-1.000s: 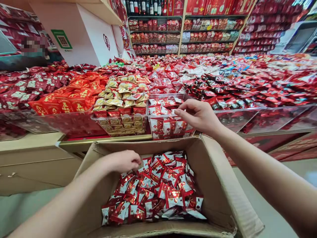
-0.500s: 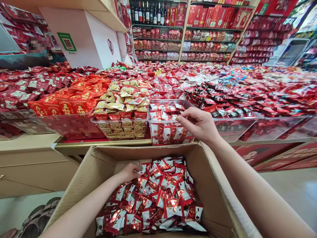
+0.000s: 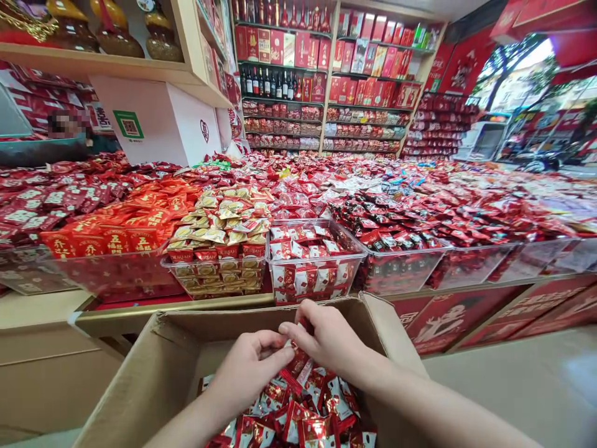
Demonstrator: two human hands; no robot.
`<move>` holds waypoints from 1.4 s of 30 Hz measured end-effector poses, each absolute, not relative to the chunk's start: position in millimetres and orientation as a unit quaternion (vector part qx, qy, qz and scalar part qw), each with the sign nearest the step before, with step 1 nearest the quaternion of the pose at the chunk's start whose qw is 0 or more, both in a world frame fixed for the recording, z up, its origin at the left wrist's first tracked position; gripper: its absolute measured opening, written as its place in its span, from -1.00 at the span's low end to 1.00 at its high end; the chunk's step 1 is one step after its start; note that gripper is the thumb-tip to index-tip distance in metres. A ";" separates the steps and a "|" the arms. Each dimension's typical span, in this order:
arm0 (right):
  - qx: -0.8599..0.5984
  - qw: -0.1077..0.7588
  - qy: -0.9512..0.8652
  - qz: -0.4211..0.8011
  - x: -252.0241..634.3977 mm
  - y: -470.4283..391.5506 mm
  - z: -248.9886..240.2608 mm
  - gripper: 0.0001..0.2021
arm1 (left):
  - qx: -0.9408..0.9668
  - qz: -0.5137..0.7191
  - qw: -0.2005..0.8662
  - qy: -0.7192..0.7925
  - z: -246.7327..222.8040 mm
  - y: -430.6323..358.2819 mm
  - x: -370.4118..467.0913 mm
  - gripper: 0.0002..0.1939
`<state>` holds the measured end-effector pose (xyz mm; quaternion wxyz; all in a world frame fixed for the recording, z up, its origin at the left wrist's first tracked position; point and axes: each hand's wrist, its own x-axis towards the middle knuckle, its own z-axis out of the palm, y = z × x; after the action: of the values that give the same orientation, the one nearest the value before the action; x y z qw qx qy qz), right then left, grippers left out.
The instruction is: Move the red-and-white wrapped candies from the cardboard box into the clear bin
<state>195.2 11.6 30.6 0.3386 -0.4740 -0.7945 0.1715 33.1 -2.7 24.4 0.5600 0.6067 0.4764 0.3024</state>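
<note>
Shelves (image 3: 324, 93) at 12 o'clock. Right hand (image 3: 329, 336) just got pulled from the bin (image 3: 317, 259) to the left hand (image 3: 252, 364); one packet (image 3: 298, 366) seemingly pinched by both, over the 6 o'clock box (image 3: 140, 373), so bin's left alone.

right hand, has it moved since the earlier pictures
Yes: the right hand moved down and leftward in view from the bin, from its front rim to over the carton.

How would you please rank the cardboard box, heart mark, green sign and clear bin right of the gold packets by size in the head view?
1. Cardboard box, partly cropped
2. Clear bin
3. Green sign
4. Heart mark
</note>
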 end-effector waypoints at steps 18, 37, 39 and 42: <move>-0.404 0.390 -0.660 0.499 214.9 24.1 36.4 -0.71 | 0.480 0.388 0.640 0.457 33.2 -11.8 45.9 -0.80; -0.367 0.444 -0.536 0.617 223.8 -2.1 49.1 -0.69 | 0.509 0.471 0.588 0.417 47.9 -15.5 66.7 -0.71; -0.373 0.446 -0.580 0.570 229.7 1.1 59.0 -0.77 | 0.581 0.447 0.516 0.443 55.9 -14.7 62.3 -0.74; -0.362 0.514 -0.656 0.418 246.9 19.0 92.2 -0.88 | 0.736 0.423 0.262 0.459 87.1 1.1 50.5 -0.81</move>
<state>246.9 19.0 92.2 0.5135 -0.3617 -0.6561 0.4184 50.5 1.1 87.1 0.2624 0.7358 0.4588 0.4234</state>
